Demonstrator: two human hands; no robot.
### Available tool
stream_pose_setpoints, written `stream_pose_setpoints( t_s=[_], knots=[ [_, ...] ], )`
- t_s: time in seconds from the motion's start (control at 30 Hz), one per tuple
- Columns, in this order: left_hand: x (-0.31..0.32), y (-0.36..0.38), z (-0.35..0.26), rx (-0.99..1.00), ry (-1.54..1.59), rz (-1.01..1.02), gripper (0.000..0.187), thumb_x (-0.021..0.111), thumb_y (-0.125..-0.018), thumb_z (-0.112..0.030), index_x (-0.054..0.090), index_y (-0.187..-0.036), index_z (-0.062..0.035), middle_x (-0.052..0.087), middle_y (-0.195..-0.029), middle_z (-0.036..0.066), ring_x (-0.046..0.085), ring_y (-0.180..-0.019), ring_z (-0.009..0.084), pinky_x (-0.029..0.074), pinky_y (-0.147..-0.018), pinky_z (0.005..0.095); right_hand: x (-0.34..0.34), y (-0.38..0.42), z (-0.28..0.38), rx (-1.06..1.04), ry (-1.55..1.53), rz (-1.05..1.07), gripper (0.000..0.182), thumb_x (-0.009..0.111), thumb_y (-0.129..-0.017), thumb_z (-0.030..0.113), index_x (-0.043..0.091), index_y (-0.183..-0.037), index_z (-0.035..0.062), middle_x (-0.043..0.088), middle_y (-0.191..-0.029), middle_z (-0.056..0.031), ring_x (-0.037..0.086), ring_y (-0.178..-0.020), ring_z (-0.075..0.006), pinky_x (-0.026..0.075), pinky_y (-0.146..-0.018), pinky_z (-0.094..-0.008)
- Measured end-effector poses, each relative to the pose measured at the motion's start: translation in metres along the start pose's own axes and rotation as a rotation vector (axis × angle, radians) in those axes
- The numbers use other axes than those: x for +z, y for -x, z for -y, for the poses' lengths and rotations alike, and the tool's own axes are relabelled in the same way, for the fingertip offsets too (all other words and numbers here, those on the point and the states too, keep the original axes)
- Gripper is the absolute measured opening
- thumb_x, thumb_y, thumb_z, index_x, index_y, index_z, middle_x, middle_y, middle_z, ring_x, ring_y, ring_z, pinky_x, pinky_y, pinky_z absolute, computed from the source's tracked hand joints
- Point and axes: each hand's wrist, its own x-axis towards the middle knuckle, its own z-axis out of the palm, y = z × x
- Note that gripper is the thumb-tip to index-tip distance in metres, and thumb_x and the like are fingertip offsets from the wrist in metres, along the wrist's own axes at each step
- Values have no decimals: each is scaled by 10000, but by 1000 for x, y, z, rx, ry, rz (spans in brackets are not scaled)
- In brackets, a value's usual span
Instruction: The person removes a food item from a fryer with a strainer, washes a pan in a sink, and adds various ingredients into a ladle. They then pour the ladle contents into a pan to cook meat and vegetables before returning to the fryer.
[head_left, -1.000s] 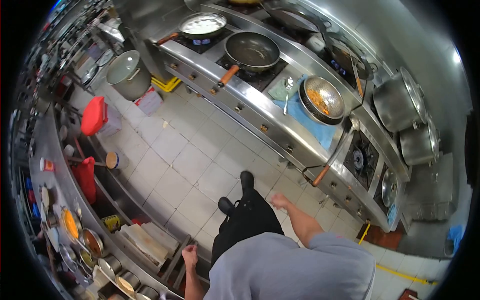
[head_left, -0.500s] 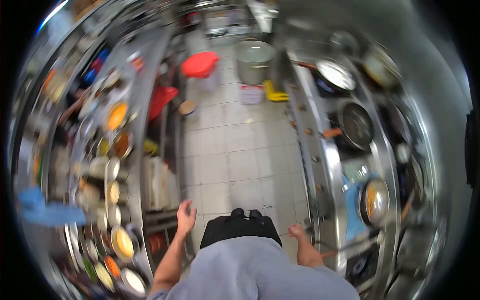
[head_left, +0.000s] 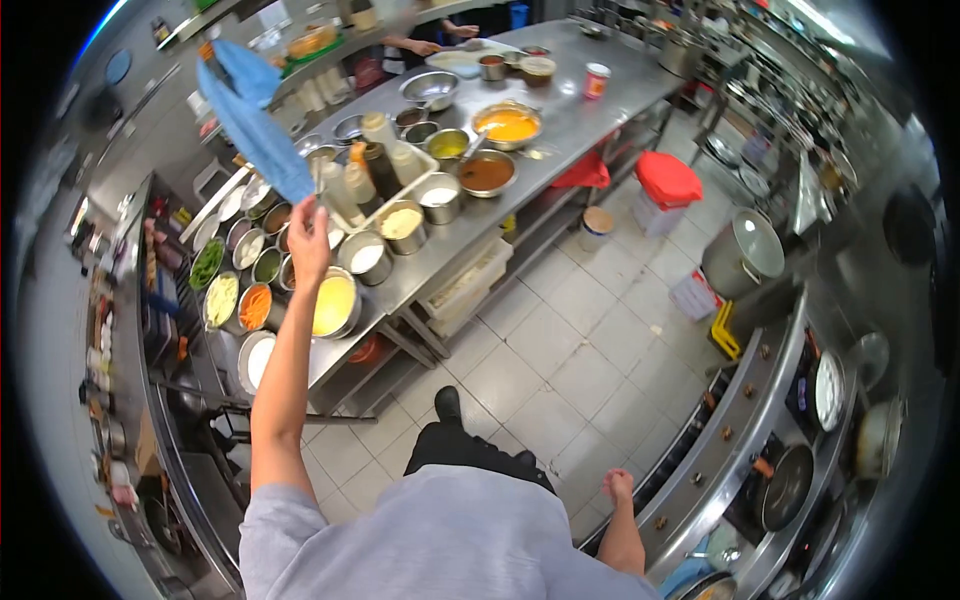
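Blue creased cloth (head_left: pixel 255 130), left hand (head_left: pixel 309 235) at its tip, grip unclear, right hand (head_left: pixel 619 485) fisted, cylindrical metal pots (head_left: pixel 442 213)

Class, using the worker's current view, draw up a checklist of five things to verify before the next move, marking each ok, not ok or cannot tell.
1. Left hand firmly gripping the blue cloth: cannot tell; the fingers are at its lower end, but a secure grip is not clear.
2. Right hand free: ok; no object shows in it.
3. Food near the left forearm covered: not ok; the orange shreds lie exposed.
4. Red cover on its floor tub: ok.
5. Burner off under the dark pan: cannot tell; the pan hides it.
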Motion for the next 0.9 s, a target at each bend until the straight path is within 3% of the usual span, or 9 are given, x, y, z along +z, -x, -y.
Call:
stream_pose_setpoints(
  t_s=[0.07,0.2,0.33,0.5,0.67,0.73,0.8,0.87,0.9],
  knots=[
    [-19,-49,45,-112,147,-172,368,611,-918,-155,563,-1233,30,643,-1119,151,607,-1020,208,474,-912,322,23,-2,23,-53,1,35,148,557,-902,98,582,-1038,44,632,-817,-59,614,-663,-167,510,-520,-333],
    [-48,-119,97,-273,74,-292,420,711,-826,-167,576,-1158,51,640,-1114,156,612,-970,217,480,-869,327,85,-7,98,-289,63,81,154,556,-910,81,581,-1056,41,636,-834,-52,613,-677,-152,499,-512,-306],
    [-43,-176,177,-331,-1,-285,571,783,-749,-229,539,-1210,4,648,-1040,140,620,-955,250,483,-865,365,181,58,255,-573,102,122,186,600,-911,109,581,-1081,37,630,-852,-30,604,-723,-117,494,-550,-273],
    [-50,-181,142,-322,-140,-219,261,546,-873,-127,646,-1033,53,686,-1010,241,657,-973,350,478,-855,414,318,165,433,-1040,81,322,251,603,-918,102,580,-1149,7,651,-988,-53,619,-893,-127,510,-728,-260],
    [-73,-174,131,-199,-94,-25,351,503,-963,-267,614,-1025,60,685,-905,172,644,-850,286,476,-825,411,455,273,550,-1268,137,610,301,648,-892,113,593,-1178,35,645,-1023,-58,616,-947,-145,511,-794,-285],
    [-89,-159,87,-108,195,215,441,409,-1027,-356,606,-1014,39,660,-951,104,607,-864,219,460,-849,382,512,305,588,-1356,96,767,306,656,-891,143,600,-1179,54,629,-1070,-73,600,-976,-144,503,-812,-290],
    [-109,-155,71,-221,882,400,492,330,-1052,-402,610,-1018,1,629,-1064,63,580,-977,185,425,-916,354,574,328,613,-1424,-64,850,334,648,-912,208,585,-1195,41,604,-1138,-89,578,-1002,-142,486,-839,-288],
    [-109,-155,59,-80,1183,410,493,318,-1046,-428,550,-1184,-15,582,-1198,96,517,-1157,206,367,-1033,349,613,376,626,-1118,-372,1142,362,618,-939,259,563,-1216,32,578,-1200,-107,561,-1039,-147,473,-869,-281],
    [-95,-146,49,-160,1221,322,473,309,-1051,-395,489,-1282,-23,521,-1301,102,471,-1229,215,348,-1064,362,635,399,623,-1015,-505,1260,366,593,-954,283,557,-1218,32,586,-1190,-115,564,-1045,-153,468,-874,-283]
  ],
)
